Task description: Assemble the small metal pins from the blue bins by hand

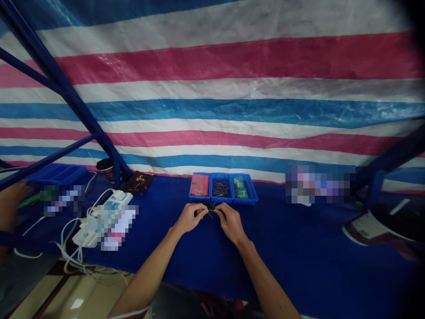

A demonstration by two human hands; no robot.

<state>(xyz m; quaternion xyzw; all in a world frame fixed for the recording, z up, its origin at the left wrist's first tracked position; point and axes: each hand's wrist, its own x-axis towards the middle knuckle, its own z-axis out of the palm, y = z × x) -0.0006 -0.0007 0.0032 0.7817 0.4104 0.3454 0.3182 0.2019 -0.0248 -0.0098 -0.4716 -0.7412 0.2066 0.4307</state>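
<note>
- The left hand (193,217) was closed in a pinch, thumb against forefinger, at the left side of a small cluster of what looked like screws (211,207).
- The right hand (229,220) pinched at the right side of the same cluster; just which piece each hand gripped was too small to tell.
- The screws lay between the two sets of fingertips, just in front of the middle bin (222,200); whether they rested on the table (288,261) or were partly lifted could not be told.
- Similar thin dark pieces filled the middle bin. The left bin (199,196) held something pink, the right bin (251,188) green packets; the three stood side by side.
- The step in hand seemed to be fine two-handed fingering of the screws, perhaps parting or gathering them.
- As a judgement, the next move called for a light, sure pinch, with the hands close together so that loose pieces did not scatter.
- Another person's hand (15,197) was well apart, at far left.
</note>
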